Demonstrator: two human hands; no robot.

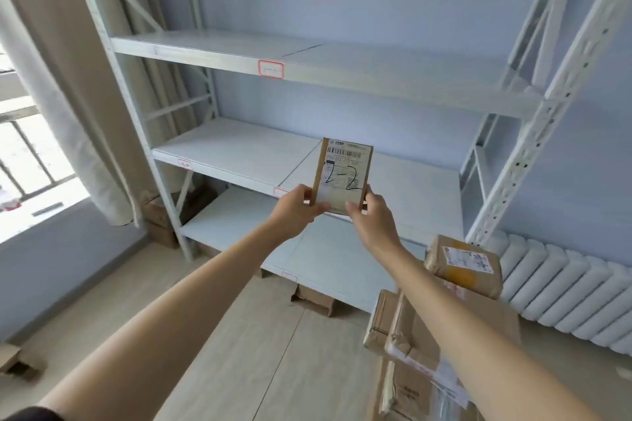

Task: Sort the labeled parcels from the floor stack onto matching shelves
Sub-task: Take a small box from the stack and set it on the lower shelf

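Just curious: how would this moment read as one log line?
parcel held upright | left hand and right hand grip bottom corners | shelves ahead

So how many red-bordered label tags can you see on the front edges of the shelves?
4: one on the top shelf edge, one at the middle shelf's left end, one beside the left hand, one on the bottom shelf edge. Others may be hidden behind the held parcel.

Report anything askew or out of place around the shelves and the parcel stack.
The top parcel sits tilted on the floor stack, which leans unevenly. Cardboard boxes are wedged under the bottom shelf. The shelves themselves look straight.
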